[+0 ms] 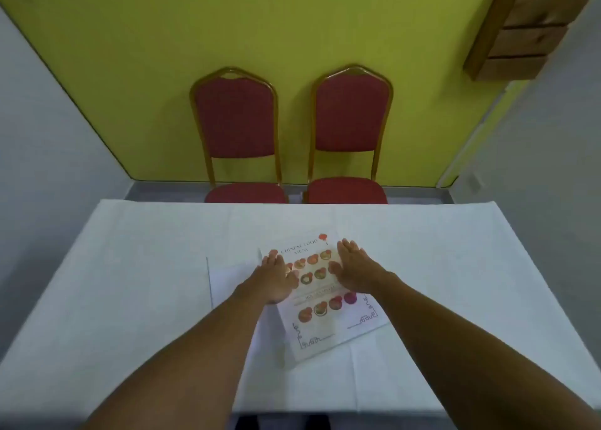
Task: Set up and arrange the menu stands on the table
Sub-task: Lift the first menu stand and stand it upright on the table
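A printed Chinese food menu sheet (328,316) lies flat and slightly turned on the white tablecloth (130,267), near the middle of the table. To its left lies a clear menu stand (227,280), its thin edge showing as a dark line. My left hand (276,278) rests palm down on the menu's left part, fingers spread. My right hand (354,272) lies flat on the menu's upper right part, fingers together and extended. Neither hand grips anything.
Two red padded chairs with gold frames (240,137) (349,130) stand side by side behind the table's far edge, against a yellow-green wall. A wooden shelf (520,29) hangs at the upper right. Grey walls flank both sides.
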`<action>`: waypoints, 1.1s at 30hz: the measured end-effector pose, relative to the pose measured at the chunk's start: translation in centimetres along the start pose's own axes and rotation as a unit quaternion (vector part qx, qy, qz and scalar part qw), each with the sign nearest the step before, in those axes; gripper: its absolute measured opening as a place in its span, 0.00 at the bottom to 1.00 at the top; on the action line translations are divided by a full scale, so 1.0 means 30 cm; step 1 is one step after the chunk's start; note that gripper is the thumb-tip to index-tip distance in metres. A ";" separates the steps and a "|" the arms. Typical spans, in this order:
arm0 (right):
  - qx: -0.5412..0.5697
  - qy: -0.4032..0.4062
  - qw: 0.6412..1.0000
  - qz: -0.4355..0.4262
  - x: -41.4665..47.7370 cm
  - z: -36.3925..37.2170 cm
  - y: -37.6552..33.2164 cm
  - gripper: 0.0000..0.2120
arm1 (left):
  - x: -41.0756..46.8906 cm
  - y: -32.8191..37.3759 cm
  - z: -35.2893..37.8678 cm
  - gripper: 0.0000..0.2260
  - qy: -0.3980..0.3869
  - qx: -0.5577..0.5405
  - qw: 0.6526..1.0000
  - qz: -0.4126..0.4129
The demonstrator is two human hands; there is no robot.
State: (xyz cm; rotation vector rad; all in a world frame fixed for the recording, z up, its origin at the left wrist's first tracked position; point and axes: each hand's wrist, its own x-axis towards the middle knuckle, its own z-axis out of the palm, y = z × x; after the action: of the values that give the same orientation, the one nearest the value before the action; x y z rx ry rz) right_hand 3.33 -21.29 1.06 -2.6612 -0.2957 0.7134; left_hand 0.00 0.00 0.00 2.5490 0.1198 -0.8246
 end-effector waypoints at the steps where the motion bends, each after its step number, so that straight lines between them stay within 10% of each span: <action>1: 0.010 0.005 1.000 0.009 -0.007 0.013 0.009 0.25 | -0.004 0.000 0.021 0.32 -0.003 0.010 1.000 0.002; 15: 0.057 -0.018 0.998 0.035 -0.059 0.091 0.093 0.34 | -0.047 0.023 0.166 0.30 0.024 -0.023 0.993 -0.110; 23: 0.123 0.046 0.990 0.056 -0.046 0.061 0.049 0.09 | -0.038 0.047 0.140 0.38 0.029 -0.119 0.989 -0.082; 33: 0.295 0.174 0.931 0.125 -0.048 -0.069 0.087 0.04 | -0.003 0.139 0.016 0.45 0.074 -0.161 0.983 -0.055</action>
State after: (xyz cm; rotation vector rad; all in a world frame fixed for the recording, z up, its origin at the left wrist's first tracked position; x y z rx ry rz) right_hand 3.46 -24.69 2.32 -2.1932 0.3166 0.3116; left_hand 0.58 -3.91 1.36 2.3087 0.4097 -0.5974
